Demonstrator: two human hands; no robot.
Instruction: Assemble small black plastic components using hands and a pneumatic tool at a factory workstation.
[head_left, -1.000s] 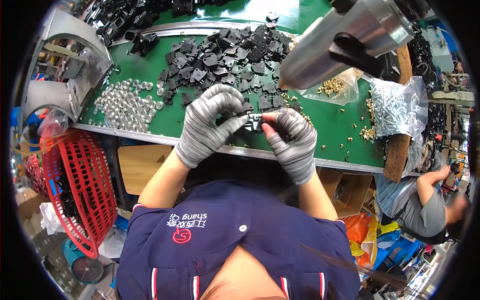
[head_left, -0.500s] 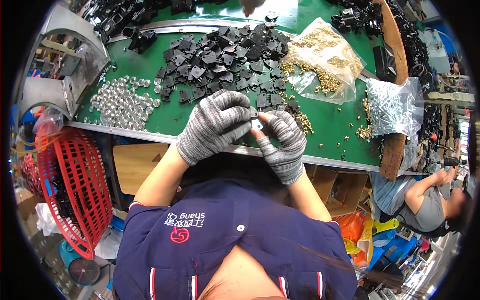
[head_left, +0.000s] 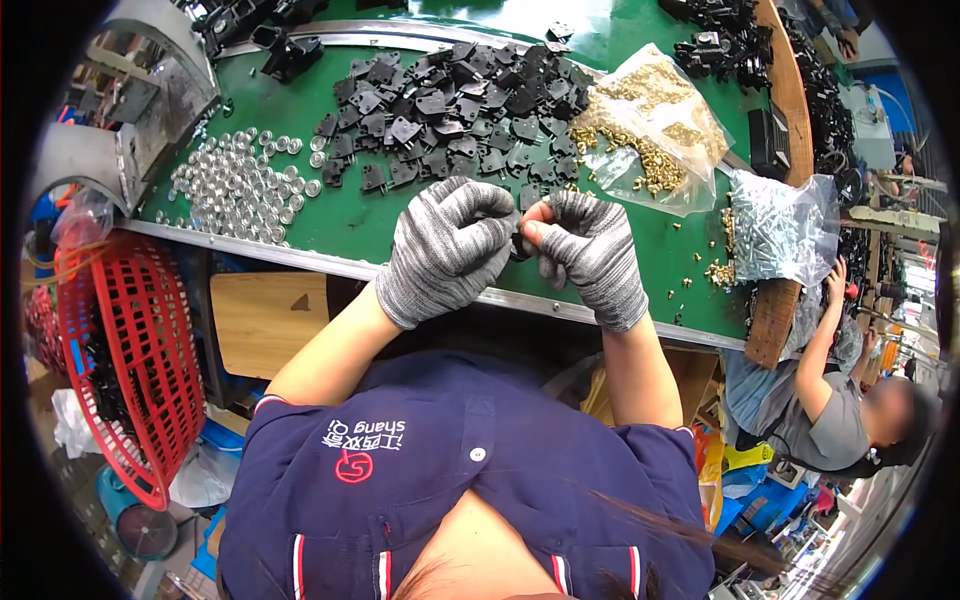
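Observation:
Grey knit gloves with bare fingertips cover both hands, which meet above the table's front edge. My left hand (head_left: pixel 450 250) is closed, its fingertips pinching a small black plastic part (head_left: pixel 520 240) that is mostly hidden by the fingers. From the other side, my right hand (head_left: pixel 598 262) pinches the same part between thumb and forefinger. Just beyond the hands lies a heap of black plastic parts (head_left: pixel 450 112) with thin prongs. Small brass screws (head_left: pixel 655 170) spill from a clear plastic bag (head_left: pixel 690 120) to the right of it. Silvery round caps (head_left: pixel 240 190) are spread at the left.
The green tabletop (head_left: pixel 330 225) has a metal front edge. A bag of silver screws (head_left: pixel 785 230) sits by a wooden board (head_left: pixel 772 325) at right. A grey metal machine (head_left: pixel 95 175) and a red basket (head_left: pixel 140 370) are at left. Another person (head_left: pixel 830 400) works at far right.
The black part has turned, and its pale face no longer shows. My right hand has shifted slightly right and up, its fingers more curled. The other person's arm now reaches toward the screw bag.

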